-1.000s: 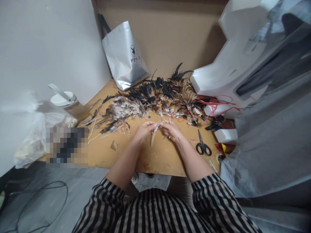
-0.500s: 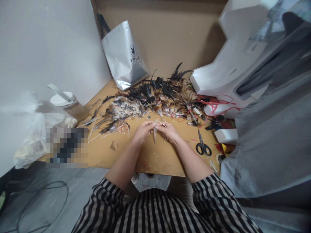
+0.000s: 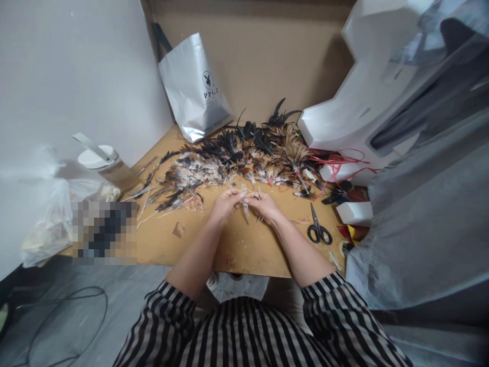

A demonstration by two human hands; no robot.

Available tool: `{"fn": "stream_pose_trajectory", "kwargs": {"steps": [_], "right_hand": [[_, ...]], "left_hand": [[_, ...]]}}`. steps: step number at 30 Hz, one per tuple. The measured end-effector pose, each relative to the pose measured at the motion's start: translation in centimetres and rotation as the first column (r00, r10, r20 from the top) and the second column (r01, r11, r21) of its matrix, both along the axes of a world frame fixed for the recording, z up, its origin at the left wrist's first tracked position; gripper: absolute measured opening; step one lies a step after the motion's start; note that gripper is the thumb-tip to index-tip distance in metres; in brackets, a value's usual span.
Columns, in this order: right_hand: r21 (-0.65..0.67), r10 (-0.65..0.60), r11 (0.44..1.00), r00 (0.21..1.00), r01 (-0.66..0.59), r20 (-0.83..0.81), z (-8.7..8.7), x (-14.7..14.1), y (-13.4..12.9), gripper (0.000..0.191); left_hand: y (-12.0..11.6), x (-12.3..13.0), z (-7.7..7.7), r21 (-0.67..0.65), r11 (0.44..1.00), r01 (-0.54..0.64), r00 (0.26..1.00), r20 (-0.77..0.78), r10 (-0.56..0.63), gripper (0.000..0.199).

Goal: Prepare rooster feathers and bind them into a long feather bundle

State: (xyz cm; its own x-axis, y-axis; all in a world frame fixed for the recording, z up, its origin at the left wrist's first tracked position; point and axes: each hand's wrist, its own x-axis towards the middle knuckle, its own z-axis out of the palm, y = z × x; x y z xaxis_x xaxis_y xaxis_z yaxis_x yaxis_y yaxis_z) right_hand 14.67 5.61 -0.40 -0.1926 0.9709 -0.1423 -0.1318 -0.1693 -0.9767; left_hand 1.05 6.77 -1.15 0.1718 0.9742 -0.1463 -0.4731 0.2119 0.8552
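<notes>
My left hand [image 3: 229, 203] and my right hand [image 3: 265, 205] meet over the middle of the table, fingertips almost touching. Fingers of the left hand pinch a small pale, pointed strip [image 3: 245, 216], which sticks out above and below the fingertips. It may be a feather or thin plastic; I cannot tell which. The right hand is closed with its fingertips against this strip, and a thin whitish strand [image 3: 252, 192] shows at its fingers. Just beyond the hands lies a long heap of brown and black feathers [image 3: 229, 148], with pale fluffy ones on the left.
Black-handled scissors [image 3: 319, 230] lie to the right on the table [image 3: 252, 257]. Red ties [image 3: 340, 164] and white foam-like blocks [image 3: 354, 213] are at the right edge. A silver bag [image 3: 194, 92] leans at the back; a lidded bottle [image 3: 109, 165] and plastic bag [image 3: 49, 224] stand left.
The pale strip has shifted up between the fingertips and now shows above them; its lower tip has swung slightly right. Both hands stay in nearly the same place.
</notes>
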Motion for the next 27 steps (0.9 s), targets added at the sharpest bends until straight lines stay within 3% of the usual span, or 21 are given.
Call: {"fn": "stream_pose_trajectory", "kwargs": {"steps": [5,11,15,18,27], "right_hand": [[-0.016,0.030,0.999,0.999,-0.030,-0.024,-0.2,0.3,0.1,0.031],[-0.036,0.033,0.999,0.999,-0.034,-0.040,0.0,0.3,0.1,0.028],[-0.032,0.043,0.998,0.998,-0.045,-0.035,0.1,0.2,0.1,0.028],[-0.035,0.081,0.996,0.997,-0.082,-0.020,0.0,0.3,0.0,0.028],[-0.052,0.099,0.994,0.995,-0.100,-0.017,-0.2,0.2,0.0,0.029]], "left_hand": [[0.2,-0.5,0.3,0.017,1.000,-0.016,1.000,0.006,0.016,0.028],[0.8,-1.6,0.5,0.031,0.987,-0.155,0.984,0.099,0.151,0.030],[0.6,-1.0,0.2,0.063,0.998,-0.024,0.995,-0.096,0.030,0.033],[0.6,-0.6,-0.1,0.125,0.992,-0.025,0.980,-0.191,0.049,0.027],[1.0,-1.7,0.5,0.094,0.964,-0.249,0.969,0.020,0.248,0.026]]}}
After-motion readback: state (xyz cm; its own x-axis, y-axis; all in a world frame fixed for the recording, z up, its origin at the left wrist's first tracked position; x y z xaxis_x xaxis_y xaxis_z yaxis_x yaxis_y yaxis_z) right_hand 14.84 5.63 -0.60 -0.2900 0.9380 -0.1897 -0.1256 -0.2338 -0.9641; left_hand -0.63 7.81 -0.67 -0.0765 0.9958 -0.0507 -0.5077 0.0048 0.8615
